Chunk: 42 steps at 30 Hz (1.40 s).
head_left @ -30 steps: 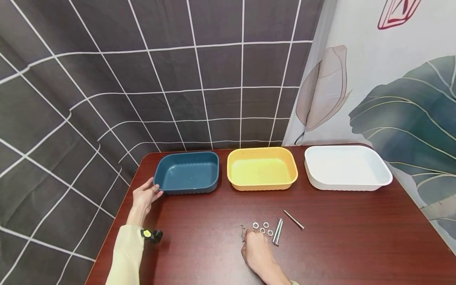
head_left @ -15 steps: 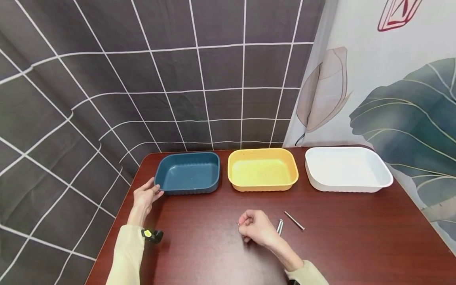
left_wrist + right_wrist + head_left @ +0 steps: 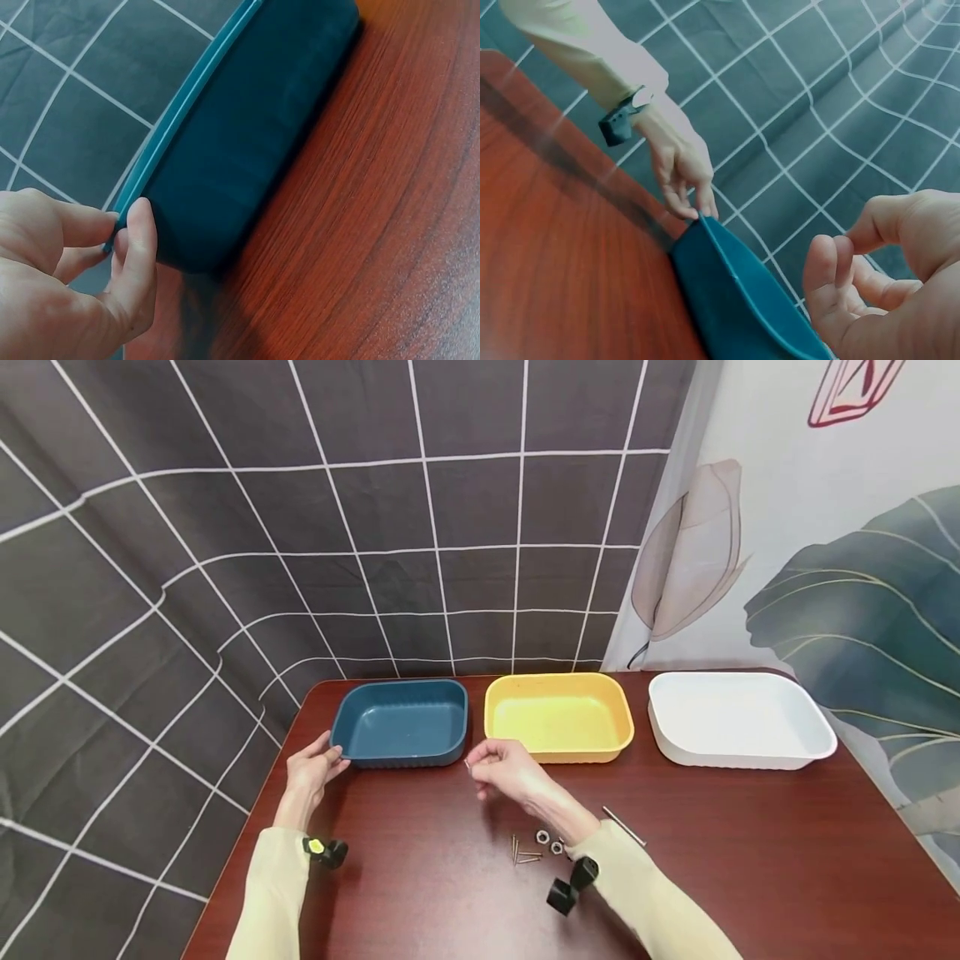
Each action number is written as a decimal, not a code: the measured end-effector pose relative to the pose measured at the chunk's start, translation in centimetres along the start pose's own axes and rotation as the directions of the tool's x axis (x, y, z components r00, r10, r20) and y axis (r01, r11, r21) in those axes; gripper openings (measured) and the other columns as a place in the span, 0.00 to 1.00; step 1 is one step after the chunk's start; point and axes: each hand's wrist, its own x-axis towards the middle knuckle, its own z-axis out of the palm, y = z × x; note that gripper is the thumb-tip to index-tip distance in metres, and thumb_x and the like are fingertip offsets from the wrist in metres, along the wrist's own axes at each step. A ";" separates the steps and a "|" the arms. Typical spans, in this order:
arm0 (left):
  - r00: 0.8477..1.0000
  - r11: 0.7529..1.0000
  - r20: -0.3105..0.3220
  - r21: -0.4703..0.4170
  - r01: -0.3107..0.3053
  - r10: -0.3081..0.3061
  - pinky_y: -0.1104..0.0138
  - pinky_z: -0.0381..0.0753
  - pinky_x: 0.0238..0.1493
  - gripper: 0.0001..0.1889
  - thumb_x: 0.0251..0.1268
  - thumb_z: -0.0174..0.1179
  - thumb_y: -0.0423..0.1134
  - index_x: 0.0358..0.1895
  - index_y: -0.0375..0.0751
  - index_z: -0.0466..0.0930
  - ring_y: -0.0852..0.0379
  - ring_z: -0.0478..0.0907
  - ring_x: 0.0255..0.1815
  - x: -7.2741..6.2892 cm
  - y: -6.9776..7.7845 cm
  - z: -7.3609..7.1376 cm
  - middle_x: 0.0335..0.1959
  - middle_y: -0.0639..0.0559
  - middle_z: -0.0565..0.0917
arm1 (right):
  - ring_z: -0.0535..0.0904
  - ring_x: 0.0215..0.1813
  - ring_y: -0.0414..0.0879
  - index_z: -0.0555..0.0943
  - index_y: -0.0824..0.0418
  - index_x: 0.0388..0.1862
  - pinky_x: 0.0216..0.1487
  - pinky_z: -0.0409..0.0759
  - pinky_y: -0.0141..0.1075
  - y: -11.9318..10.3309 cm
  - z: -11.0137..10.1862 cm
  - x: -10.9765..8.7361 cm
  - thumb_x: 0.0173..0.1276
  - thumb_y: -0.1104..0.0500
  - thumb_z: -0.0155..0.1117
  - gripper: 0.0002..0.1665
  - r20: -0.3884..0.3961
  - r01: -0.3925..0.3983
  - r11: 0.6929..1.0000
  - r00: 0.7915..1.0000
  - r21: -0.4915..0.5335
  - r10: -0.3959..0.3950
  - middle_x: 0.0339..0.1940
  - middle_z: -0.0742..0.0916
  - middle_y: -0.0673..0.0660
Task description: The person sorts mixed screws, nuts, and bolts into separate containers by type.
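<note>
Pinching the blue tray point(image 3: 406, 732) with your left hand point(image 3: 308, 773), you may drop the tiny metal piece point(image 3: 467, 764) your right hand point(image 3: 510, 768) pinches if its hold slips.

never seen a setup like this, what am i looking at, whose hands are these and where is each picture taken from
There's no machine here: these are a person's bare hands. The wide picture comes from a camera on the head, looking forward and down. The other two come from cameras on the wrists, each looking at its own hand's work.

On the table, the blue bin, yellow bin and white bin stand in a row. Nearer the person lie small screws, metal nuts and a long metal rod; the right sleeve may hide more.

The left hand grips the blue bin's rim at a corner. The right hand pinches something tiny, too small to identify.
</note>
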 end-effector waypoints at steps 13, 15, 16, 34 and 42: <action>1.000 0.999 0.019 -0.034 0.000 0.001 0.71 0.88 0.40 0.31 0.70 0.52 0.21 0.75 0.34 0.61 0.64 0.78 0.24 0.4 0.3 0.4 0.43 0.44 0.73 | 0.76 0.22 0.42 0.79 0.71 0.37 0.27 0.87 0.31 -2.6 1.4 5.6 0.64 0.75 0.58 0.04 -0.071 0.018 0.999 0.997 0.046 -0.014 0.23 0.79 0.56; 1.000 0.999 0.020 -0.039 0.001 0.000 0.71 0.89 0.40 0.31 0.70 0.52 0.21 0.75 0.34 0.61 0.64 0.78 0.24 0.4 0.2 0.4 0.42 0.44 0.74 | 0.77 0.23 0.43 0.79 0.72 0.37 0.27 0.88 0.32 -2.6 1.5 6.1 0.65 0.75 0.58 0.04 -0.085 0.019 0.999 0.996 0.038 -0.016 0.23 0.79 0.57; 1.000 0.999 0.021 -0.039 0.004 -0.003 0.70 0.89 0.40 0.30 0.70 0.52 0.21 0.75 0.34 0.61 0.64 0.78 0.24 0.4 0.2 0.4 0.42 0.44 0.74 | 0.77 0.23 0.43 0.79 0.73 0.38 0.28 0.88 0.32 -2.6 1.6 6.4 0.65 0.75 0.58 0.04 -0.093 0.020 0.999 0.996 0.032 -0.017 0.23 0.80 0.57; 1.000 0.999 0.014 -0.033 0.013 -0.013 0.70 0.89 0.40 0.30 0.70 0.53 0.21 0.75 0.34 0.62 0.63 0.78 0.25 0.3 -0.3 0.3 0.37 0.46 0.75 | 0.85 0.28 0.49 0.77 0.71 0.36 0.37 0.90 0.38 -3.0 2.4 7.4 0.66 0.75 0.61 0.03 -0.170 0.021 0.999 0.985 0.028 -0.016 0.29 0.83 0.61; 1.000 0.999 0.011 -0.033 0.010 -0.010 0.70 0.88 0.42 0.31 0.70 0.52 0.21 0.75 0.34 0.61 0.63 0.78 0.26 0.3 0.3 -0.4 0.42 0.46 0.74 | 0.81 0.24 0.45 0.76 0.75 0.38 0.30 0.90 0.37 -2.4 0.0 5.5 0.63 0.77 0.59 0.05 -0.163 0.050 0.998 0.986 0.049 -0.042 0.28 0.83 0.64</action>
